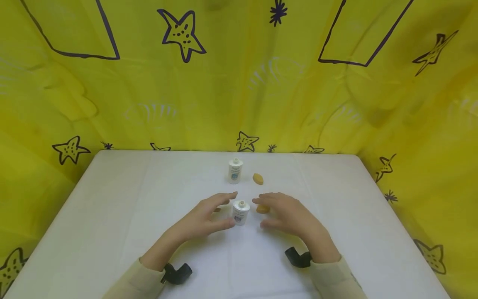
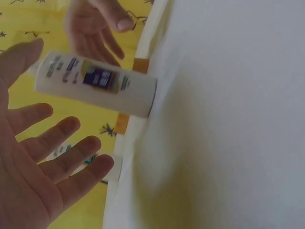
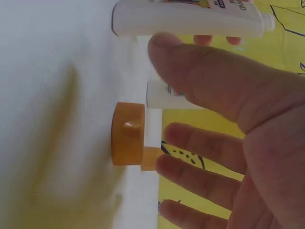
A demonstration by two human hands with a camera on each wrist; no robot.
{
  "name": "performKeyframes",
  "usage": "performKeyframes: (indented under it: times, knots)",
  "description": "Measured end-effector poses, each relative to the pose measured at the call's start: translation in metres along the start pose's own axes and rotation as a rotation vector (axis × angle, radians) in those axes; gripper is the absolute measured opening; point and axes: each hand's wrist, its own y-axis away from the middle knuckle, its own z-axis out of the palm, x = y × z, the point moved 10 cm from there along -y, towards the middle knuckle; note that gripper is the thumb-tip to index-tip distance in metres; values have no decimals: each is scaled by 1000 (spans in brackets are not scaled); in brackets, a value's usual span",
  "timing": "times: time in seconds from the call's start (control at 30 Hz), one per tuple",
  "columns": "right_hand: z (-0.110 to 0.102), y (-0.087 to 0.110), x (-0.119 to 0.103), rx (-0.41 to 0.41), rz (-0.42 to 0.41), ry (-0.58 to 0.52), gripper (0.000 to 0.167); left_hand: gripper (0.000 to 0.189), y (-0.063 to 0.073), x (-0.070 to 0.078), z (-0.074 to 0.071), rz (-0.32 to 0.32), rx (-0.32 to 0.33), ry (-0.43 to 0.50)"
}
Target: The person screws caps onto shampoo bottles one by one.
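Evidently the near bottle (image 1: 240,214) and far bottle (image 1: 235,172) stand uncapped; the near cap (image 3: 127,136) and far cap (image 1: 258,179) lie to their right, neither fitted; left hand (image 1: 204,216) and right hand (image 1: 289,214), loosely open, empty, flank the near bottle.

The left grip (image 2: 33,186) is bare and slack, fingers spread, thumb near the neck of a white bottle (image 2: 97,83) with a purple label; contact there I can't make out. The bottle's base is on the white desk (image 2: 228,119). Just past it I see the right grip (image 2: 93,28), orange pieces (image 2: 122,123) peeking out either side, and a second bottle (image 2: 113,167) half hidden behind the near fingers. Beyond hangs yellow cloth (image 2: 90,205).
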Motion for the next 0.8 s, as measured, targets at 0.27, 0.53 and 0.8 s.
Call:
performKeyframes:
  times: [0.27,0.53,0.8]
  knots:
    - [5,-4,-2,12,7,53,47,64,-3,4,16,46,-24,20]
    - [12,-10,8,55,102,120,39,52,-5,-1,20,2,-20,48]
    - [17,-9,13,81,136,103,36,49,-5,-3,23,-1,-18,49]
